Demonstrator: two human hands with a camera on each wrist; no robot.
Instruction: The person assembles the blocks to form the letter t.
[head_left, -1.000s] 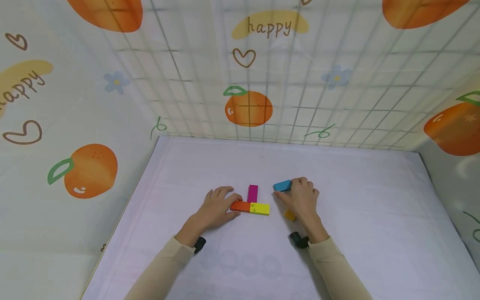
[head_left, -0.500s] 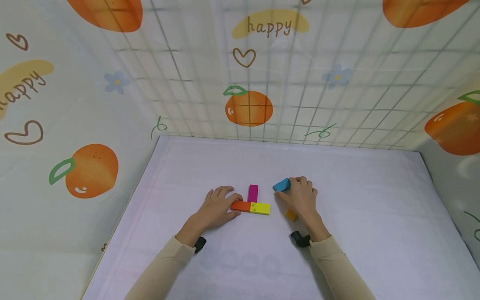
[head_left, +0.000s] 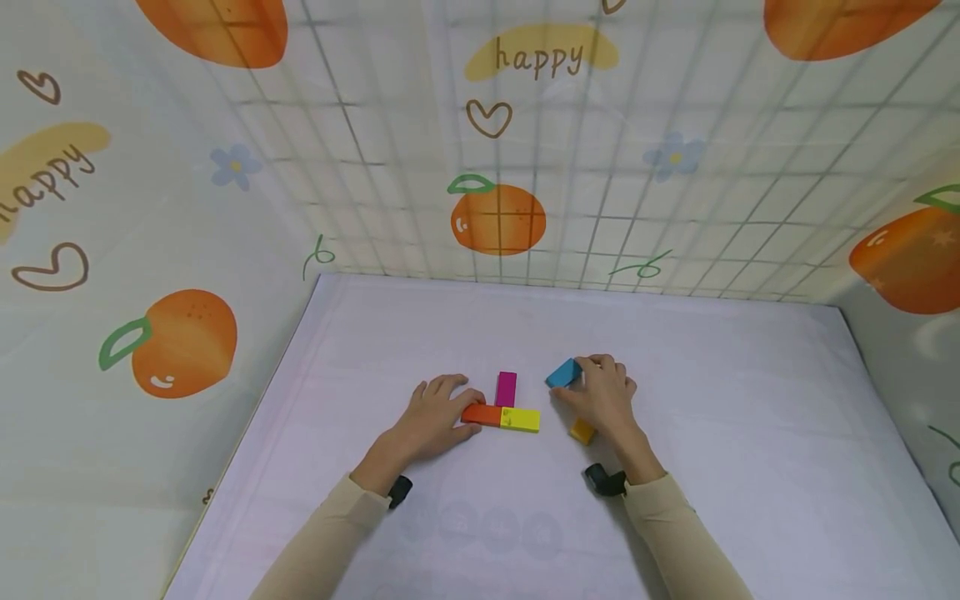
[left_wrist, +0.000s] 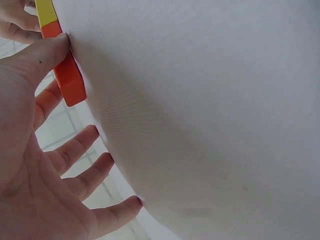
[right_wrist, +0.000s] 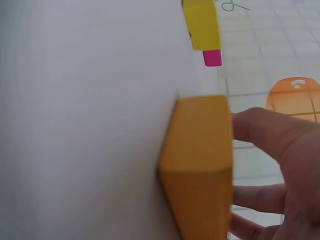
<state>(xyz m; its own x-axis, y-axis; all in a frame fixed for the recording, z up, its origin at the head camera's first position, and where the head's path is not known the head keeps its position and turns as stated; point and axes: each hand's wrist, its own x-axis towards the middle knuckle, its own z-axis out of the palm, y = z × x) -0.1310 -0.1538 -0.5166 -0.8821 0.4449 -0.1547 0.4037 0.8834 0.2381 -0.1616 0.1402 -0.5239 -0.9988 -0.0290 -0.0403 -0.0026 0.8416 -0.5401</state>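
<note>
I list: left hand [head_left: 429, 419] pinching orange block [head_left: 484, 415], yellow block [head_left: 521, 420] abutting rightward; magenta block [head_left: 506, 389] farther; right hand [head_left: 606, 396] pinching blue block [head_left: 562, 373], amber block [head_left: 581, 431] nearer.

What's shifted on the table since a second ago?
The blue block, pinched by the right hand, has turned slightly counterclockwise in the head view, its left end swinging nearer. Neither hand took hold of or released anything. The left hand still holds the orange block; the yellow block and magenta block stayed put.
</note>
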